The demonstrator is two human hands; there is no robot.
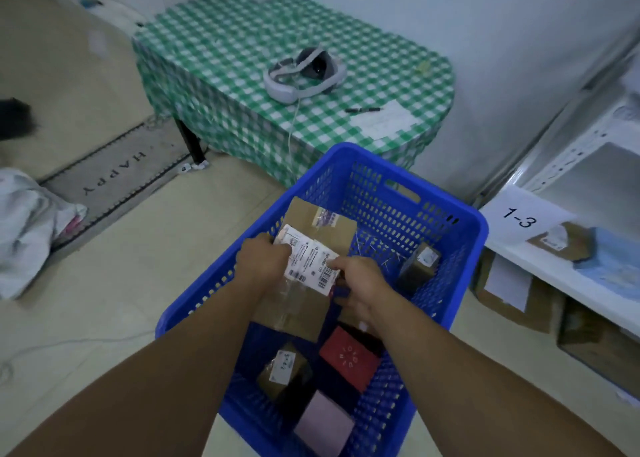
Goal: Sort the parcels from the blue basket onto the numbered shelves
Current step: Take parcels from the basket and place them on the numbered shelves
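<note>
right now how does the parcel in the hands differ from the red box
The held parcel is brown cardboard with a white label; the red box shows only small pale lettering. The left hand and right hand grip the parcel; the red box lies untouched. Both are in the blue basket.

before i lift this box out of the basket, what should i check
1. Grip: left hand and right hand both hold the cardboard box at its edges: ok.
2. Reading: the label faces up, but its print is too small to give a shelf number: cannot tell.
3. Way up: nothing lies over the box in the blue basket: ok.
4. Neighbours: the second brown box behind may touch it: cannot tell.
5. Target: the shelf sign reads 1-3, with a parcel already beside it; free room: cannot tell.
</note>
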